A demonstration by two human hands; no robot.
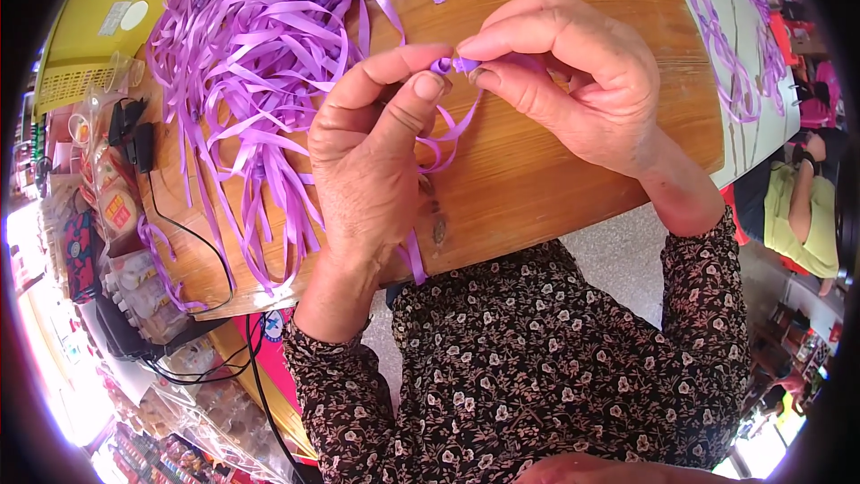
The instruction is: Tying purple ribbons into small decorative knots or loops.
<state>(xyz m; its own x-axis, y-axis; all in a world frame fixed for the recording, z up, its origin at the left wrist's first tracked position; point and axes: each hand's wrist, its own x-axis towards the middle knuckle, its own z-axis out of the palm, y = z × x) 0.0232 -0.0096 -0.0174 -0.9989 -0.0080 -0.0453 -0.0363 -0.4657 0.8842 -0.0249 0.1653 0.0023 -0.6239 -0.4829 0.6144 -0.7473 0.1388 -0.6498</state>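
Note:
My left hand pinches a small purple piece between thumb and index finger. Close against it, the thumb and fingers of my right hand grip another small purple piece. Both look like the two parts of a buckle on a purple lanyard, though my fingertips hide much of them. From there the lanyard's ribbon loops down behind my left hand. A large tangled heap of purple lanyards lies on the wooden table to the left of my hands.
A yellow plastic basket stands at the far left. Near it, a black cable crosses the table's left edge beside packaged goods. More purple ribbons lie on a white marbled table at the right, where another person sits.

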